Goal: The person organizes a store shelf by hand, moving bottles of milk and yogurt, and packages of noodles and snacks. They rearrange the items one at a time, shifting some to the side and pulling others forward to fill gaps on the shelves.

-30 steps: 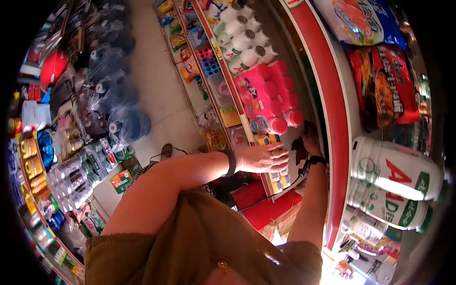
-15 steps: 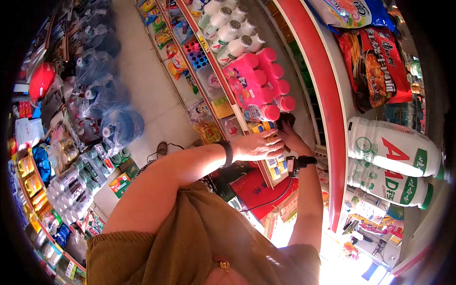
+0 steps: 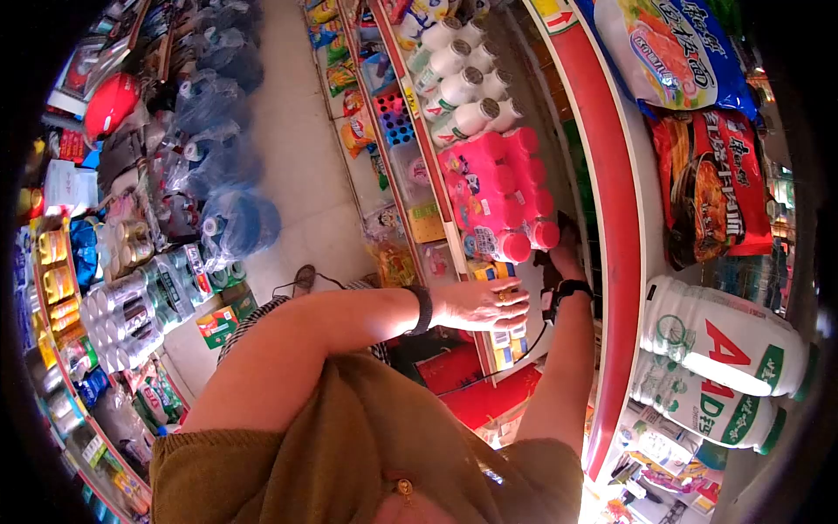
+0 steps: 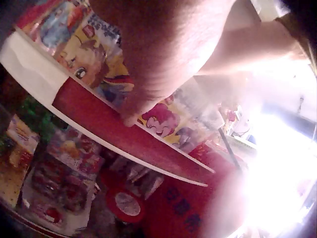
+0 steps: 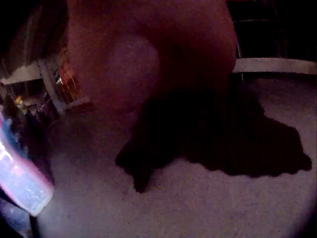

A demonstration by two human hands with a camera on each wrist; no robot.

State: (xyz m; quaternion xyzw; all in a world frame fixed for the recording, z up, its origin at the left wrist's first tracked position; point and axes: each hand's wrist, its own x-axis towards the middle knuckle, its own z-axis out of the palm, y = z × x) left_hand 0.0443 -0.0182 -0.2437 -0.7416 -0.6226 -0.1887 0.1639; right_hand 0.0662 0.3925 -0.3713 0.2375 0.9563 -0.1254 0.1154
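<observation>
My right hand (image 3: pixel 566 258) reaches into the shelf beside the pink bottles and holds a dark cloth (image 5: pixel 213 134). In the right wrist view the cloth spreads bunched over the pale shelf surface (image 5: pixel 163 208), and the hand hides part of it. My left hand (image 3: pixel 484 304) lies at the shelf's front edge with its fingers extended over small yellow-and-blue packs (image 3: pixel 506 345). The left wrist view has this hand (image 4: pixel 168 54) at the red-and-white shelf edge (image 4: pixel 109 119), one fingertip touching it.
Shrink-wrapped pink bottles (image 3: pixel 489 192) and white bottles (image 3: pixel 463 87) stand further along the shelf. A red-edged upper shelf (image 3: pixel 615 175) at right bears large white bottles (image 3: pixel 720 323) and noodle packs (image 3: pixel 716 183). Wrapped water jugs (image 3: pixel 236 223) line the floor at left.
My right hand moved with the cloth towards my left hand and the shelf front, then back deeper beside the pink bottles. My left hand stayed at the shelf edge.
</observation>
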